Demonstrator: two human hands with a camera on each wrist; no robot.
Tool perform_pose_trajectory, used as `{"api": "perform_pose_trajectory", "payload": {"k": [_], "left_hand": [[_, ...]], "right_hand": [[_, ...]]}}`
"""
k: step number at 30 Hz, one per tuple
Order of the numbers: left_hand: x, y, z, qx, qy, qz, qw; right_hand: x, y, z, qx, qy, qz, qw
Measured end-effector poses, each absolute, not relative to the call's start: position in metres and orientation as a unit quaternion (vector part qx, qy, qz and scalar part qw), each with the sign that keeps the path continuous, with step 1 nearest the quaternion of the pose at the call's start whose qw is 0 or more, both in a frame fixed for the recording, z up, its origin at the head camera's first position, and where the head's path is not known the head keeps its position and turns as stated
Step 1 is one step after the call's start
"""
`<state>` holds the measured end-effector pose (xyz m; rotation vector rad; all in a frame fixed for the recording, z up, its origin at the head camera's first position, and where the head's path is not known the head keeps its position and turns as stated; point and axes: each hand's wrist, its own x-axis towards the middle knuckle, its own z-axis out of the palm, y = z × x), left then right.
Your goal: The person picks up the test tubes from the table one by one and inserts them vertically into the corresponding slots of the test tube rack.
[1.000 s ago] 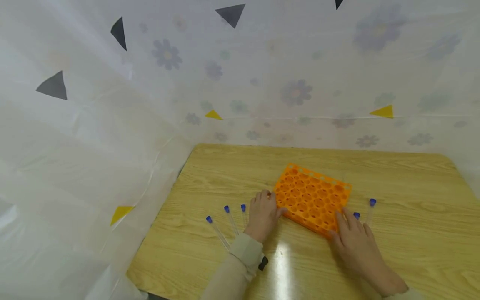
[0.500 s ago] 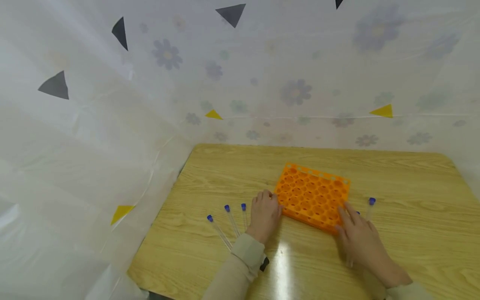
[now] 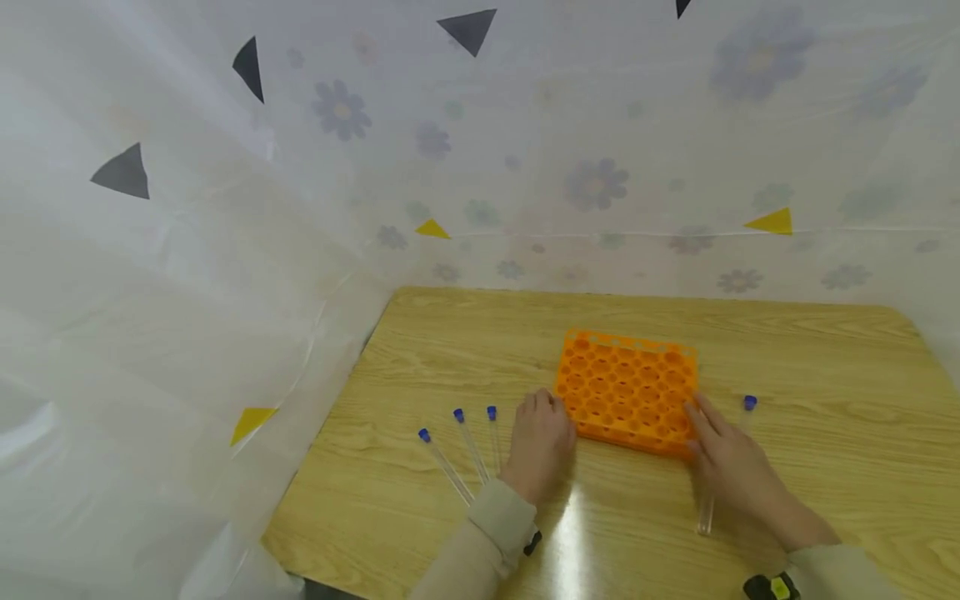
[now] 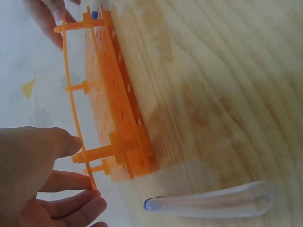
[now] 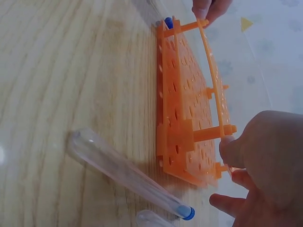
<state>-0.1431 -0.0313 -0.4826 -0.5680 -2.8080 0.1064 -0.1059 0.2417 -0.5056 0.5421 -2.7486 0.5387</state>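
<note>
An orange test tube rack [image 3: 626, 393] with round holes rests on the table in the head view, its long sides nearly parallel to the far edge. My left hand [image 3: 542, 437] holds its near left corner; in the left wrist view the thumb [image 4: 70, 144] presses the top plate's edge, with fingers [image 4: 75, 210] curled at its end. At the near right corner my right hand [image 3: 738, 467] pinches the same plate, thumb [image 5: 231, 150] on its edge. A blue-capped clear test tube [image 5: 130, 175] lies beside the rack, partly hidden under the right hand in the head view.
Several more blue-capped test tubes lie about: a fanned group [image 3: 448, 468] left of my left wrist, and one whose cap [image 3: 750, 402] shows beyond my right hand. White plastic sheeting [image 3: 187, 317] walls the wooden table [image 3: 840, 400] at the back and left.
The rack has turned counterclockwise on the table, its right end swinging away from me. Both hands have kept hold and moved with it, and a tube's bottom end now shows beside the right hand.
</note>
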Motion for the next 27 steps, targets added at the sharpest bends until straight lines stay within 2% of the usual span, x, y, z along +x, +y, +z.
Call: {"api": "perform_pose_trajectory", "payload": {"k": [4,9,16,20,23,27], "left_hand": [[-0.139,-0.028,-0.482,-0.193,-0.975,0.043,0.099],[-0.136,-0.027,-0.484,-0.198,-0.975,0.054,0.088],[-0.146,-0.037,-0.489,-0.207,-0.973,0.011,0.1],[-0.151,-0.045,-0.495,-0.218,-0.966,-0.025,0.135],[-0.15,-0.045,-0.498,-0.225,-0.964,-0.036,0.139],[-0.154,-0.042,-0.502,-0.209,-0.972,-0.05,0.091]], "right_hand": [[-0.111,0.249,-0.506,0.202,-0.949,0.198,0.135],[-0.115,0.256,-0.506,0.206,-0.949,0.212,0.107],[-0.115,0.255,-0.505,0.203,-0.949,0.224,0.087],[-0.113,0.255,-0.506,0.198,-0.95,0.228,0.082],[-0.112,0.255,-0.507,0.197,-0.95,0.228,0.083],[-0.113,0.256,-0.508,0.199,-0.951,0.221,0.088]]}}
